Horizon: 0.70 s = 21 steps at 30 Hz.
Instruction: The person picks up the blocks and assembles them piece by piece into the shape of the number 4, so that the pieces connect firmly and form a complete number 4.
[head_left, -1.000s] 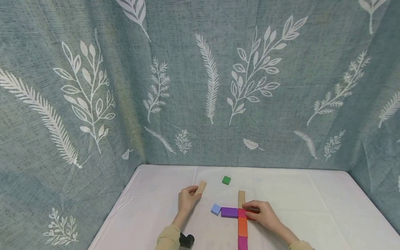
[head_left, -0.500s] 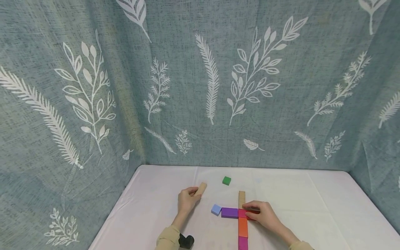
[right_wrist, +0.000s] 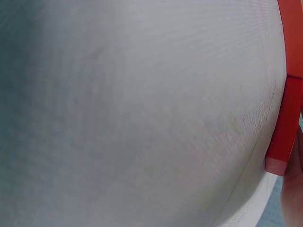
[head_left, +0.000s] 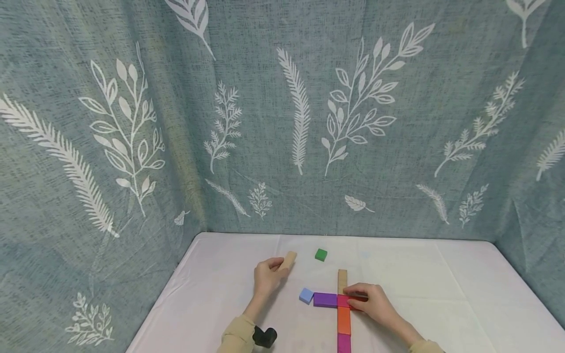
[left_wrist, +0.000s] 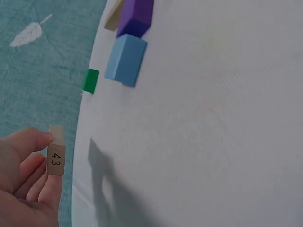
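Observation:
My left hand [head_left: 267, 280] pinches a plain wooden block [head_left: 289, 260] between thumb and fingers, over the left part of the table. In the left wrist view the block's end shows the number 43, and a shadow falls on the cloth beside it. My right hand [head_left: 376, 305] holds a red block [right_wrist: 285, 125], thumb and fingers on either side of it and partly hiding it in the head view. That block meets a cross of blocks: a pinkish-red one [head_left: 342, 301] in the centre, a wooden one [head_left: 342, 281] behind, purple [head_left: 325, 300] left, orange [head_left: 344, 321] in front.
A light blue block [head_left: 306, 295] lies askew at the purple block's left end. Farther back is a small green block [head_left: 321, 255]. A magenta block [head_left: 344, 343] continues the row in front. Something black and rounded [head_left: 266, 337] is beside the left sleeve. A leaf-patterned curtain [head_left: 265, 122] borders the table.
My left hand has shifted slightly right and away from me with the wooden block. The right hand and the cross of blocks stay as they were.

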Each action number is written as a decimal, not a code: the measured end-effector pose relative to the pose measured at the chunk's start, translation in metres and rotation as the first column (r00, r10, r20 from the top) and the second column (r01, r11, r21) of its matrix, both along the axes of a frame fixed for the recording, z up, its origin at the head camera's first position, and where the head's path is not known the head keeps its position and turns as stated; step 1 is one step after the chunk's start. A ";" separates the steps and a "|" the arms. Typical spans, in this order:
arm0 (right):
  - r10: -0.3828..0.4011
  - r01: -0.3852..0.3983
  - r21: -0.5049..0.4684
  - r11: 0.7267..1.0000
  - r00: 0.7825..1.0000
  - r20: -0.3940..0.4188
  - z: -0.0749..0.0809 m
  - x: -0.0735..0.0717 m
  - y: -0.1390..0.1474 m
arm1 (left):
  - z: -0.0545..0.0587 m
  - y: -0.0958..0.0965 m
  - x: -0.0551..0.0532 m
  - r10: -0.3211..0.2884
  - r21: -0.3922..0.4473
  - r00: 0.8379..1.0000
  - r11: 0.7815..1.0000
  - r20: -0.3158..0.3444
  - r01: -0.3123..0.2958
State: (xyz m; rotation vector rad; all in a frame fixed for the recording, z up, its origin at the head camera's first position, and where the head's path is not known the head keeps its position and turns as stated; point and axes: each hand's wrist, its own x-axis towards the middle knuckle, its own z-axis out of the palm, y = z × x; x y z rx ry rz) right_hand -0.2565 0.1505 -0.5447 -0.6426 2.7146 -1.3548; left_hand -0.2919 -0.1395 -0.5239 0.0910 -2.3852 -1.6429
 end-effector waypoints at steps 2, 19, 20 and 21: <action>-0.004 0.004 0.000 1.000 1.000 0.000 0.000 0.000 0.000 | 0.004 0.002 0.000 -0.016 0.020 1.000 1.000 -0.014 0.016; -0.017 0.017 0.002 1.000 1.000 -0.003 0.000 0.001 -0.002 | 0.032 0.025 0.000 -0.057 0.041 0.997 0.997 -0.053 0.059; -0.017 0.017 0.001 1.000 1.000 -0.002 0.000 0.001 -0.002 | 0.034 0.026 0.000 -0.061 0.050 0.997 0.997 -0.057 0.064; -0.017 0.017 0.001 1.000 1.000 -0.004 -0.001 0.001 -0.002 | 0.035 0.027 0.000 -0.065 0.057 0.996 0.996 -0.057 0.068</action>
